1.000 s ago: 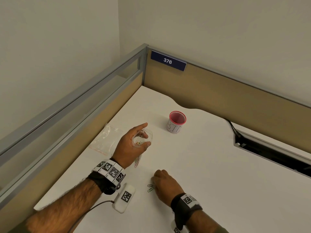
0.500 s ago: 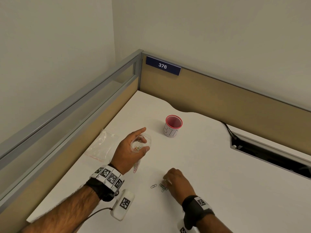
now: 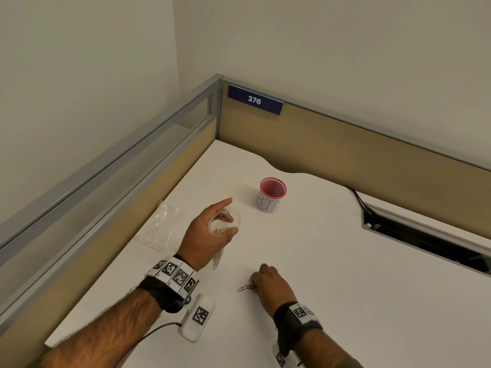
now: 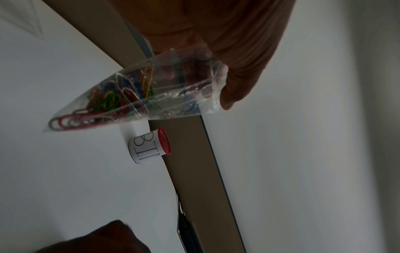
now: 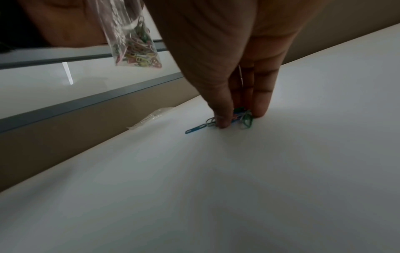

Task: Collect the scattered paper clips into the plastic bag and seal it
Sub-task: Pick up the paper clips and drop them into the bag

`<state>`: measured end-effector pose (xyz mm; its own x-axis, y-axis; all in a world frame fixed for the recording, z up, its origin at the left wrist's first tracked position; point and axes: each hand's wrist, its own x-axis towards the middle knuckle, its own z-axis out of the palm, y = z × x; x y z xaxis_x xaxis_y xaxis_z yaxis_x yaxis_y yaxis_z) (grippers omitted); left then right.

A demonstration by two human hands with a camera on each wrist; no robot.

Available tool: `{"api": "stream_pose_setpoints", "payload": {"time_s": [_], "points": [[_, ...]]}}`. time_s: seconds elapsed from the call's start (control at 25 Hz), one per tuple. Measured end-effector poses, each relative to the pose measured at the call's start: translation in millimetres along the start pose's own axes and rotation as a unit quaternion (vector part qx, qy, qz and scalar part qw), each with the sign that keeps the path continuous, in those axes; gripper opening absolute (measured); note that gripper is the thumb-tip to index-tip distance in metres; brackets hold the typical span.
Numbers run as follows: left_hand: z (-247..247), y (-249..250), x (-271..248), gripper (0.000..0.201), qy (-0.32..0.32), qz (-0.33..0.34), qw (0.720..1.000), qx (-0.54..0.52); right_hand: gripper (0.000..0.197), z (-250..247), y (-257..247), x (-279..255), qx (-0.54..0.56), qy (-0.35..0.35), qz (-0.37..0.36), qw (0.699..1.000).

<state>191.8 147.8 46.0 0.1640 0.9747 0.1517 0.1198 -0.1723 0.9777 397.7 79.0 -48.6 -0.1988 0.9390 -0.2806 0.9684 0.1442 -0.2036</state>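
My left hand [image 3: 210, 232] holds a small clear plastic bag [image 4: 134, 95] up off the desk, its mouth held wide between thumb and fingers. Several coloured paper clips [image 4: 103, 104] lie in its hanging lower corner, and the bag [image 5: 132, 39] also shows in the right wrist view. My right hand [image 3: 268, 282] is down on the white desk [image 3: 345, 274] near the front, thumb and fingertips pinching a small cluster of green and blue paper clips [image 5: 242, 118]. One blue clip [image 5: 194, 129] sticks out to the left of the thumb.
A second clear plastic bag [image 3: 159, 227] lies flat by the left partition. A red mesh cup labelled BIN [image 3: 271, 195] stands behind the hands. A dark cable slot [image 3: 425, 240] with a cable opens in the desk at the right. Partition walls close the left and back.
My right hand slid right along the desk, then came back left, gathering the loose clips under its fingertips. The left hand keeps the bag held up in about the same place.
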Motion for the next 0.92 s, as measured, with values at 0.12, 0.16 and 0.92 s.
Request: {"api": "stream_pose_setpoints", "payload": {"time_s": [0.12,0.16,0.92], "points": [[-1.6,-0.1,1.3,0.064,0.001,0.001,1.0,0.002,0.011,-0.3,-1.6,9.1,0.002,0.007,0.01,1.0],[-2.0,0.1,1.7,0.063,0.002,0.0,1.0,0.004,0.011,-1.0,-1.3,11.6,0.0,0.005,0.011,1.0],[3.6,-3.8,5.7,0.063,-0.012,-0.014,1.0,0.005,0.005,-169.2,-31.4,-5.1,0.368,0.191,-0.019,0.91]]}}
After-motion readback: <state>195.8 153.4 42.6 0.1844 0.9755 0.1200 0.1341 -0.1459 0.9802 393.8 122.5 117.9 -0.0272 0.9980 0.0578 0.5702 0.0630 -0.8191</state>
